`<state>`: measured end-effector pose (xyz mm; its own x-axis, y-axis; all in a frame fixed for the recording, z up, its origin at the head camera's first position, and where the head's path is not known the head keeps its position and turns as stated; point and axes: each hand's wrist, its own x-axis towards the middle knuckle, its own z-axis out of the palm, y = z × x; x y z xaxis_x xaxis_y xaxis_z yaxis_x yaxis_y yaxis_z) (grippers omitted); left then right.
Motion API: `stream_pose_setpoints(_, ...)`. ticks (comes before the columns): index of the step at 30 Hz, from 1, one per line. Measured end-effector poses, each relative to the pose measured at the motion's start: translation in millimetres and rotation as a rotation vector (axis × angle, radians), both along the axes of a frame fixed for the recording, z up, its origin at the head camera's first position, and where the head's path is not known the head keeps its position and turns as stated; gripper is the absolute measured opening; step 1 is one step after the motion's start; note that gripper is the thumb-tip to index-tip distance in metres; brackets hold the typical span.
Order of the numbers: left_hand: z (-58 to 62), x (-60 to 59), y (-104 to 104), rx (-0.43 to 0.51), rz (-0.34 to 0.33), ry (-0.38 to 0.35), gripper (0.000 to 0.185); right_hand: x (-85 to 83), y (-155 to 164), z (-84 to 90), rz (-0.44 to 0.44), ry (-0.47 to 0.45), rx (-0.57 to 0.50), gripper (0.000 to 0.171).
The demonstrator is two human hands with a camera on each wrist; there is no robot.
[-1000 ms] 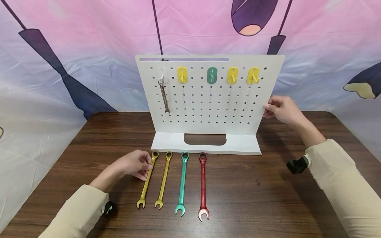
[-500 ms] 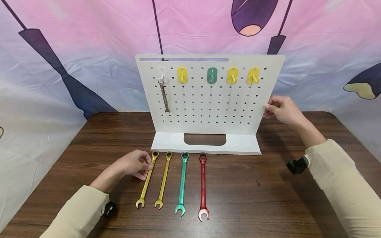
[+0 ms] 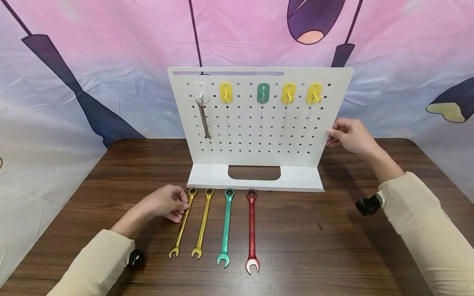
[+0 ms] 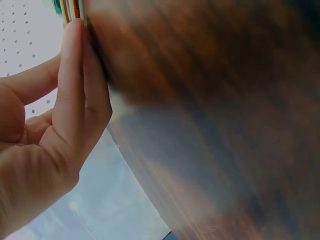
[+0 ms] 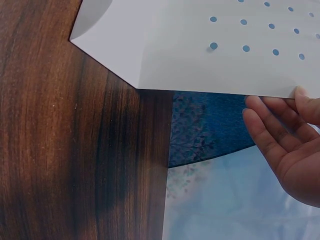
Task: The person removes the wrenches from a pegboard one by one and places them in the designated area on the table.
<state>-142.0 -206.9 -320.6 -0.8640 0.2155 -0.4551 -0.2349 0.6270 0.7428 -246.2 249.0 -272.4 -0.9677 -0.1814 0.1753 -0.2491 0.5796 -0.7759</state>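
the white metal pegboard stand [image 3: 259, 123] is upright near the far middle of the dark wooden tabletop [image 3: 333, 246], and everything else is placed from it. along its top row sit five plastic hooks: a white hook [image 3: 200, 93] at the left end, a yellow hook [image 3: 226, 93] next to it, a green hook [image 3: 263, 93] in the middle, and two more yellow hooks [image 3: 288, 93] [image 3: 314, 93] toward the right edge. a plain silver steel wrench [image 3: 203, 119] hangs from the white hook; the other four hooks are bare.

in front of the pegboard's foot lie four ratchet wrenches side by side, ring ends toward the board: a gold wrench at the left [image 3: 182, 223], a second gold wrench [image 3: 203, 223], a green wrench [image 3: 226, 227] and a red wrench [image 3: 252, 231].

the left hand [image 3: 166, 202] rests on the tabletop just left of the leftmost gold wrench, its fingertips [image 3: 182, 207] touching the shaft near the ring end. whether they actually pinch it i cannot tell; in the left wrist view the fingers [image 4: 75, 90] lie straight against the edge of the wrench. the right hand [image 3: 349, 135] holds the pegboard's right edge, fingers [image 5: 270, 130] curled behind it and the thumb in front, steadying it.

judging from this, one wrench of five is hung and four are left, with the leftmost gold one not yet lifted.
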Motion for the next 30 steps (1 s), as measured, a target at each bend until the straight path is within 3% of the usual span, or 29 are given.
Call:
stream_pose_setpoints(8,5.0,-4.8,-2,0.019,-0.048,0.005,0.009,2.4,-1,1.3,0.003,-0.006,-0.019,0.021)
stream_pose_setpoints(16,20.9,-12.0,-1,0.001,-0.13,0.118,0.008,3.1,-1,1.0,0.0,-0.001,-0.018,0.021)
stream_pose_setpoints(30,37.8,-25.3,4,0.014,-0.062,0.32,0.017,1.3,-1,0.7,0.002,-0.004,0.0,0.022)
